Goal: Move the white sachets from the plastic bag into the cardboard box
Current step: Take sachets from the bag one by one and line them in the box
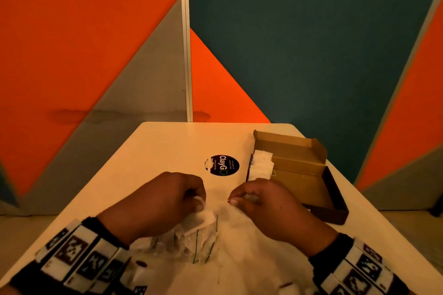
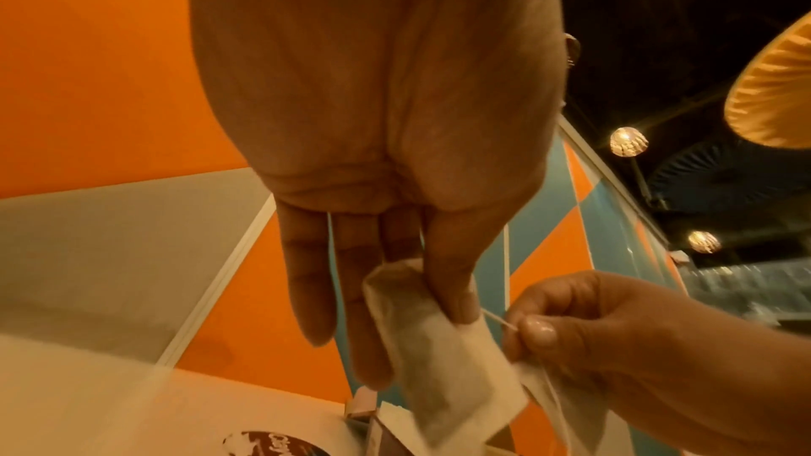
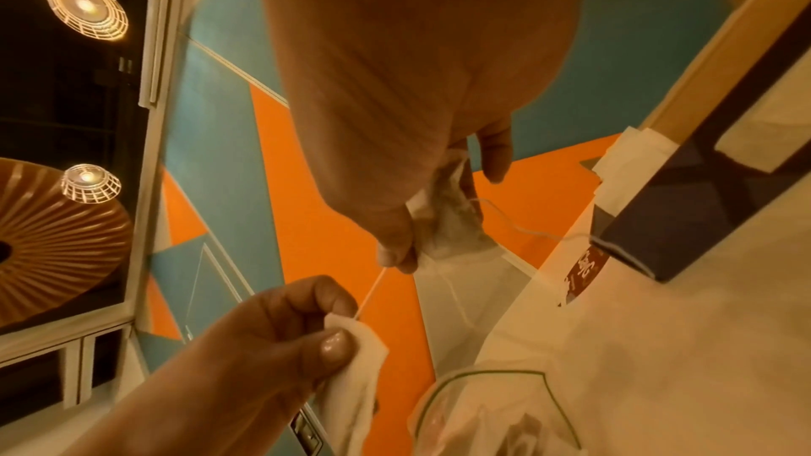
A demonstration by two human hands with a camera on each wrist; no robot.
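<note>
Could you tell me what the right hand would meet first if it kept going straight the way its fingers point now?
Probably the left hand: the right hand points leftward at it, both pinching sachets joined by a taut string, above the plastic bag. Depth between them is unclear.

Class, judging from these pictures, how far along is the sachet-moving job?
Done: several white sachets stand in the brown cardboard box. In hand: the left hand and right hand each pinch a sachet, joined by a thin taut string. Left: the clear plastic bag appears to hold more.
</note>
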